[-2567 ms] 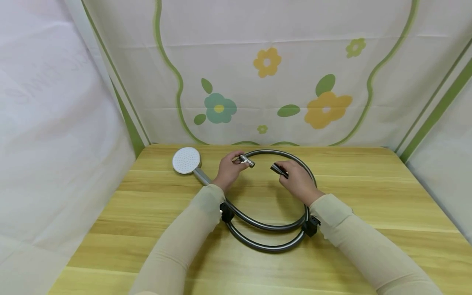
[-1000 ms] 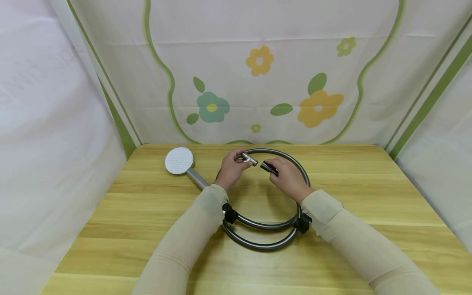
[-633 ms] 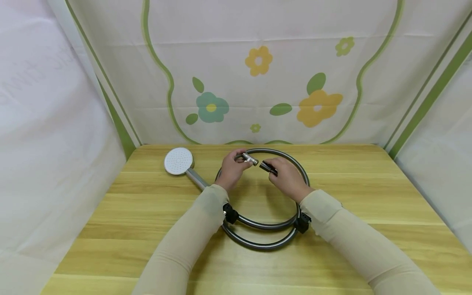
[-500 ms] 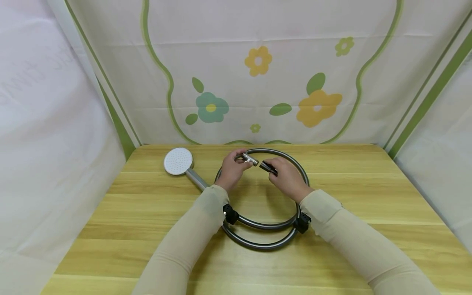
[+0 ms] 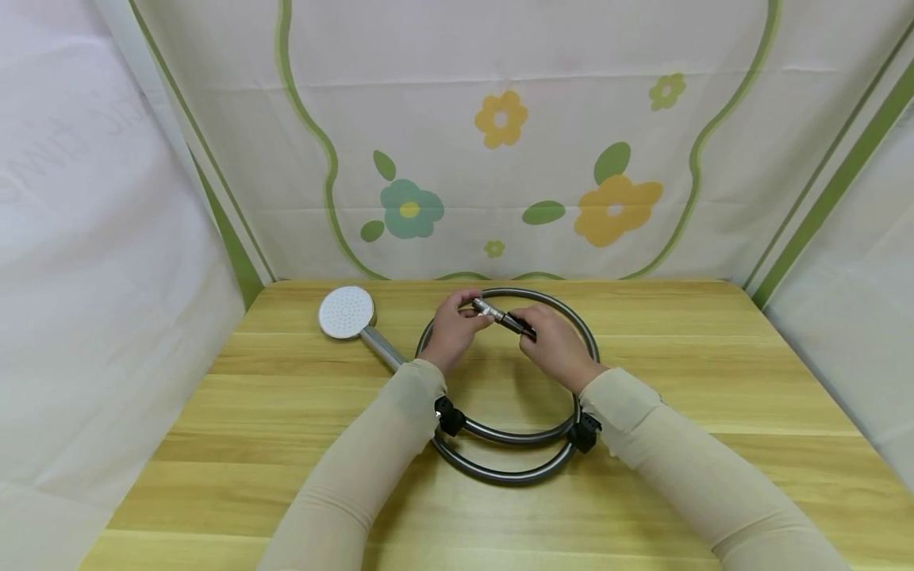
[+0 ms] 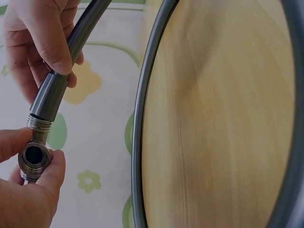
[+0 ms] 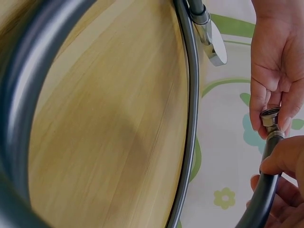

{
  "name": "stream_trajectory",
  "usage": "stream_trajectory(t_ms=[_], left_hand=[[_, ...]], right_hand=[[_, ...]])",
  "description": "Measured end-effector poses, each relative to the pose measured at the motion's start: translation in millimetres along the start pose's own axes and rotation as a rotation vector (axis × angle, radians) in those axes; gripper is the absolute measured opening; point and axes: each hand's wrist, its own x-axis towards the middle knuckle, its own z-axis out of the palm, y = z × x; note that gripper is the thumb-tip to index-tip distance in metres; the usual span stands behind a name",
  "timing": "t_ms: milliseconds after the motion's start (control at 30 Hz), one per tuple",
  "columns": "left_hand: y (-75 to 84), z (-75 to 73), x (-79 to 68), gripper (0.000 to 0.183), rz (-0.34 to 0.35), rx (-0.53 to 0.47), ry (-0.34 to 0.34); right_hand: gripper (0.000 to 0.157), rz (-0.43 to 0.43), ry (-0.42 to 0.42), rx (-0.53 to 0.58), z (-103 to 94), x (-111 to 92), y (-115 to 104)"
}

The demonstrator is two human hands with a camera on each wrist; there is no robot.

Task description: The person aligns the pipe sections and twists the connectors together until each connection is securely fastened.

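My left hand (image 5: 450, 331) pinches a small silver T-shaped threaded pipe fitting (image 6: 40, 124) between thumb and fingers. My right hand (image 5: 560, 347) grips the end of a dark grey shower hose (image 5: 517, 478) just behind its tapered hose nut (image 6: 50, 97). Fitting and nut are lined up, and the nut's mouth meets the fitting's threaded end. Several threads show below the nut in the left wrist view. A side opening of the fitting faces that camera. How far the nut reaches over the threads is hidden.
The hose lies in loops on the wooden table (image 5: 664, 333), beneath both hands. To the left lies a hand shower (image 5: 346, 312) with a round white face, its handle passing under my left arm. A flower-patterned cloth (image 5: 543, 47) hangs behind the table.
Both hands have come closer together from a visible gap. The fitting has moved right and turned in line with the hose nut, and the two now meet. The hand shower stays put.
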Motion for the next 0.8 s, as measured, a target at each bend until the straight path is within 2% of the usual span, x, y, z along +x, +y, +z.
stream_trajectory(t_ms=[467, 800], left_hand=[[-0.6, 3.8, -2.3, 0.045, 0.02, 0.002, 0.035], [-0.6, 4.9, -3.2, 0.045, 0.028, 0.01, 0.036]], right_hand=[[0.035, 0.011, -0.013, -0.003, 3.0, 0.2, 2.5], [0.036, 0.021, -0.015, -0.007, 3.4, -0.8, 0.4]])
